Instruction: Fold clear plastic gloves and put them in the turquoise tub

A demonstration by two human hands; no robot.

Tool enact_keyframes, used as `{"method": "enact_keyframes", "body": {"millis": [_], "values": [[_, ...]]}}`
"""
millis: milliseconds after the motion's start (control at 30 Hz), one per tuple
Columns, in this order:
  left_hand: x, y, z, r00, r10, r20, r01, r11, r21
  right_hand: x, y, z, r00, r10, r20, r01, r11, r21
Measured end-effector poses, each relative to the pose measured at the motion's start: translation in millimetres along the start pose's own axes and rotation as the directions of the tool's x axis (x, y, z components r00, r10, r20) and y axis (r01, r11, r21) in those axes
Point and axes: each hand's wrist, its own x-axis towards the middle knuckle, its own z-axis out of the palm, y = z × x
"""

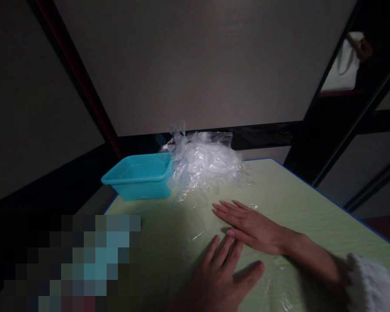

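My right hand [250, 226] lies palm down with its fingers stretched out. Below it, my left hand [219, 275] is also palm down, fingers apart, with its fingertips beside the right thumb. Under and around both hands a thin clear plastic bag or film [199, 225] is spread on the table; its outline is hard to make out. Neither hand grips anything. Beyond my hands sits a crumpled pile of clear plastic bags [211, 160], with a turquoise plastic basin [146, 186] to its left.
The pale green table [299, 208] has a blue edge. Cabinet panels [195, 65] stand close behind it. A white bag [342, 65] is in a dark recess at upper right. The lower left is blurred into blocks.
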Motion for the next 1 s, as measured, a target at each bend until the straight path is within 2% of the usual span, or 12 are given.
{"method": "enact_keyframes", "body": {"millis": [167,267,333,400,467,533,600,667,733,833,1000], "values": [[0,1,-0.9,1.0,-0.009,-0.029,0.009,1.0,-0.008,-5,8,1,0.998,0.058,-0.008,-0.058,0.996,-0.068],[0,3,-3.8,0.99,-0.112,-0.079,0.108,0.992,-0.063,-7,9,1,0.995,0.097,-0.016,-0.098,0.992,-0.083],[-1,4,-6.1,0.957,-0.272,-0.101,0.263,0.961,-0.09,-9,9,2,0.991,0.134,-0.01,-0.134,0.987,-0.088],[0,3,-7.9,0.898,-0.433,-0.081,0.427,0.901,-0.081,-11,8,1,0.985,0.171,-0.004,-0.171,0.981,-0.088],[1,0,-9.2,0.854,-0.518,-0.035,0.516,0.854,-0.065,-14,7,-2,0.979,0.204,0.007,-0.203,0.976,-0.079],[2,-5,-10.8,0.864,-0.504,0.008,0.503,0.861,-0.076,-16,6,-8,0.973,0.231,0.0,-0.231,0.971,-0.065],[4,-10,-14.0,0.905,-0.424,0.031,0.425,0.9,-0.1,-17,3,-13,0.974,0.22,-0.045,-0.222,0.974,-0.044],[7,-16,-18.5,0.944,-0.326,0.041,0.329,0.936,-0.122,-15,1,-16,0.984,0.155,-0.09,-0.157,0.987,-0.014],[9,-22,-22.9,0.965,-0.258,0.045,0.262,0.955,-0.139,-13,0,-14,0.994,0.071,-0.085,-0.07,0.997,0.019],[12,-30,-26.1,0.977,-0.208,0.045,0.212,0.966,-0.148,-9,1,-2,0.999,0.021,-0.045,-0.02,1.0,0.024],[9,-39,-26.5,0.976,-0.211,0.053,0.217,0.966,-0.14,-7,5,11,0.992,0.069,-0.105,-0.074,0.996,-0.042]]}}
